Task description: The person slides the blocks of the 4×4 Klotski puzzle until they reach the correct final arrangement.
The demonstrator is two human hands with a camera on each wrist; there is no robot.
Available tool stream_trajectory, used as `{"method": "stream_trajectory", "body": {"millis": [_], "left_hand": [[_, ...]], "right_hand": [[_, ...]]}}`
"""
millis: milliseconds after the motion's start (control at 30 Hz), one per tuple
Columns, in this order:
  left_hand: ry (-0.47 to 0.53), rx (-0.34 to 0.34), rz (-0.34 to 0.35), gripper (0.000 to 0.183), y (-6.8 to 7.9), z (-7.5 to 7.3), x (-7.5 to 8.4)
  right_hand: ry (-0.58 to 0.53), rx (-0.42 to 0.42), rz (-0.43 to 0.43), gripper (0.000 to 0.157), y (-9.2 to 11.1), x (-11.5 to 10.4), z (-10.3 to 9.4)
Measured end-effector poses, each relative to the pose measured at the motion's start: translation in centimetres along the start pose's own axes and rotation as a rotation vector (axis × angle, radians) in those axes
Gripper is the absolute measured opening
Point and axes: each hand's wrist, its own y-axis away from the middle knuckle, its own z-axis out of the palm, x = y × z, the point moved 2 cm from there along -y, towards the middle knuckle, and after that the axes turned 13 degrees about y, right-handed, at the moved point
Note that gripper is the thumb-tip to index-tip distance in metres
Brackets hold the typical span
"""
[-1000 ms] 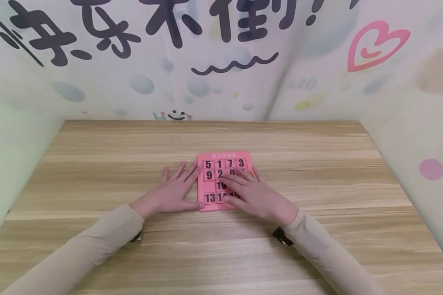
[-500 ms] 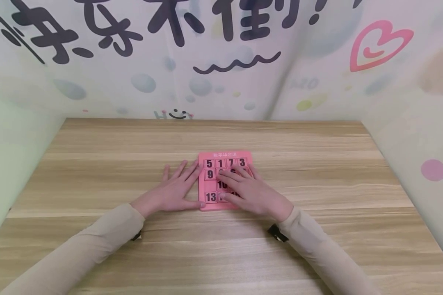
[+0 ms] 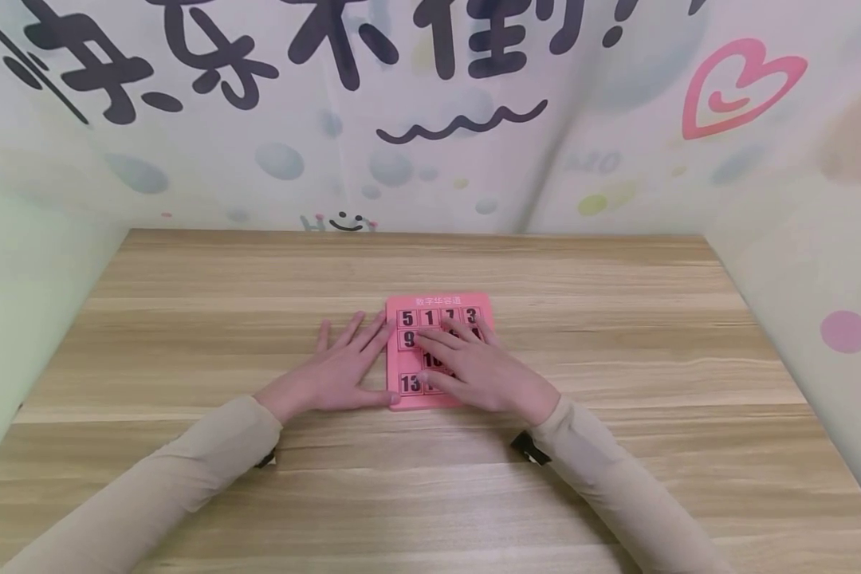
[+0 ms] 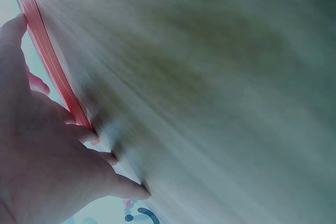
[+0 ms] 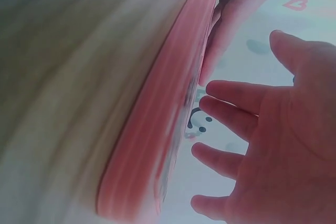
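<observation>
Flat pink plastic sliding number puzzle [image 3: 439, 351] lies on the light wood-grain table [image 3: 617, 335], just right of table centre, long side running 12 to 6 o'clock.

Change over the last second: the right hand [image 3: 473, 367] has crept toward 10 o'clock across the tile field. Its fingertips [image 3: 425, 338] now lie on the second row, where the 2 was readable a second ago; tiles 2, 6, 14 and 15 are now hidden under it. Still readable: 5, 1, part of 7, 3, 9, 13, part of 10. The puzzle frame itself has not shifted.

Right fingers: straight, slightly spread, pressing flat on the tiles; nothing gripped. The right wrist view confirms splayed fingers [image 5: 236, 95] against the puzzle face [image 5: 157, 145].

Left hand [image 3: 337, 371]: unchanged, flat on the table at the puzzle's 9 o'clock edge, fingers extended and slightly apart, thumb against the near left corner.

Judgement: a tile slide in the second row is under way, the left hand bracing the frame. Whether a tile has actually moved cannot be told; the hand covers it.
</observation>
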Motion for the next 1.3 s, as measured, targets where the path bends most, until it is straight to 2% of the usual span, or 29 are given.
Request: {"method": "stream_trajectory", "body": {"millis": [433,1300], "left_hand": [[0.007,-0.001,0.003,0.103,0.13,0.05,0.04],[-0.001,0.005,0.009,0.103,0.09,-0.05,0.18]], "right_hand": [[0.023,-0.044,0.016,0.060,-0.51,-0.52,-0.06],[-0.016,-0.042,0.006,0.059,-0.47,-0.36,0.20]]}}
